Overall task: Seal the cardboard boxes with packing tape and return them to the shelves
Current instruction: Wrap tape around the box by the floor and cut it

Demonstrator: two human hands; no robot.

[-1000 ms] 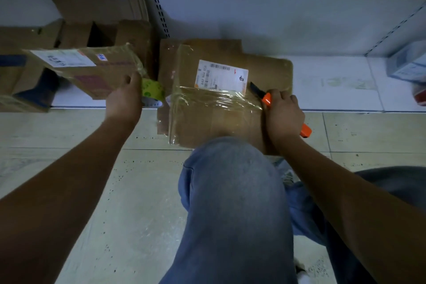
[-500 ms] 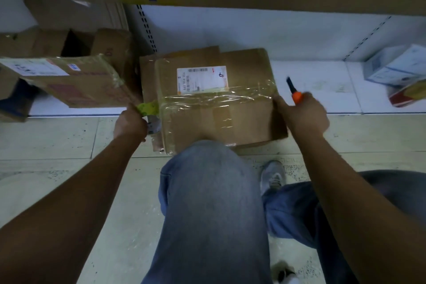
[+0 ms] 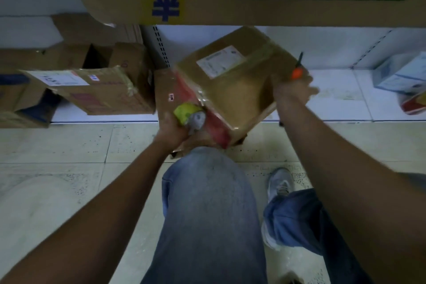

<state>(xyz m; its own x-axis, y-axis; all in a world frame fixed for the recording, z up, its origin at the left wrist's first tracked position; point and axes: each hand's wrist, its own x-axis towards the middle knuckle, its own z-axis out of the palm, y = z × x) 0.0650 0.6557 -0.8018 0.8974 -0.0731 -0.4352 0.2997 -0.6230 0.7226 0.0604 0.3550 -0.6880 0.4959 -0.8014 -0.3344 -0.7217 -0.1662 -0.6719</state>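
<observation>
Brown box (image 3: 239, 97) with white label (image 3: 220, 61) and red side, yellow-green tape roll (image 3: 185, 112), orange-handled cutter (image 3: 297, 73), blue jeans (image 3: 207, 210).

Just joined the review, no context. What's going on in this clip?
A person crouched by low shelving is taping a cardboard box. The left hand grips a yellow-green tape roll at the box's left side. The right hand holds an orange utility knife and steadies the box's right edge. The box is tilted, with clear tape across its top. Another labelled box sits on the bottom shelf to the left.
</observation>
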